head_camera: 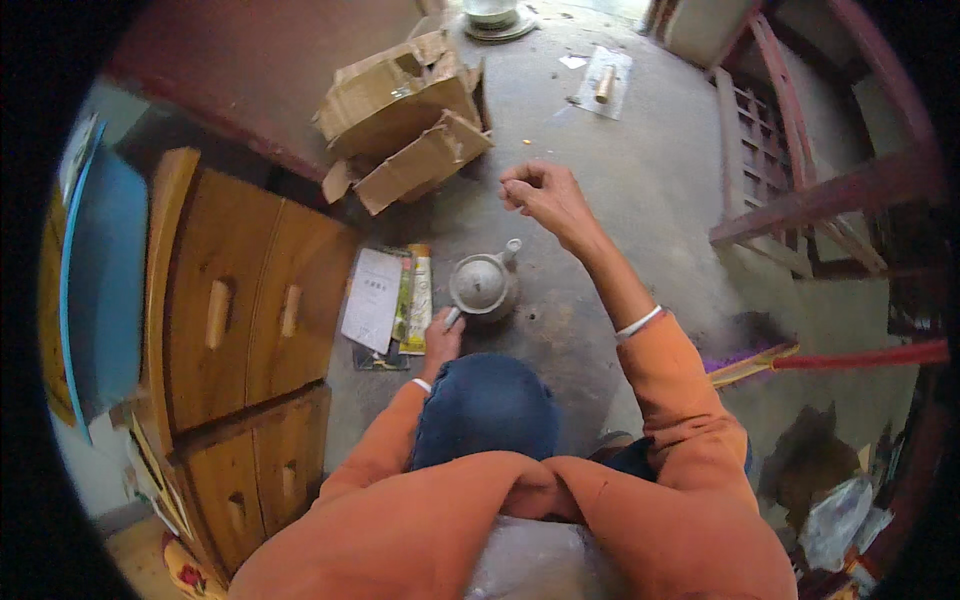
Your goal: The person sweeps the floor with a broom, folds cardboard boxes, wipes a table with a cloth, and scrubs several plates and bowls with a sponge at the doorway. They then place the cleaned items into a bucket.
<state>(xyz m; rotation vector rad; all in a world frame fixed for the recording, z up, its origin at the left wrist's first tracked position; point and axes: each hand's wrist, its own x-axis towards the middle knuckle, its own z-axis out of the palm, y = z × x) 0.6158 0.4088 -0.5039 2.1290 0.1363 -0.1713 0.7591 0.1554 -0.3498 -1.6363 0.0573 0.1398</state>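
A grey metal kettle (480, 283) with its lid on stands on the concrete floor in front of my knee. Its spout points away to the upper right. My left hand (444, 336) grips the handle (454, 316) on the near left side. My right hand (546, 193) is raised beyond the kettle, with thumb and fingers curled together; nothing shows between them. Left of the kettle lie a white printed booklet (373, 300) and a yellow-and-white packet (416, 300), both bearing writing.
An opened cardboard box (405, 124) sits ahead on the left. Wooden drawers (251, 300) line my left side. Farther off lie a sheet with a small cylinder (604, 84) and stacked dishes (495, 22). At right are a wooden frame (795, 180), a red-handled broom (855, 355) and a plastic bag (836, 525).
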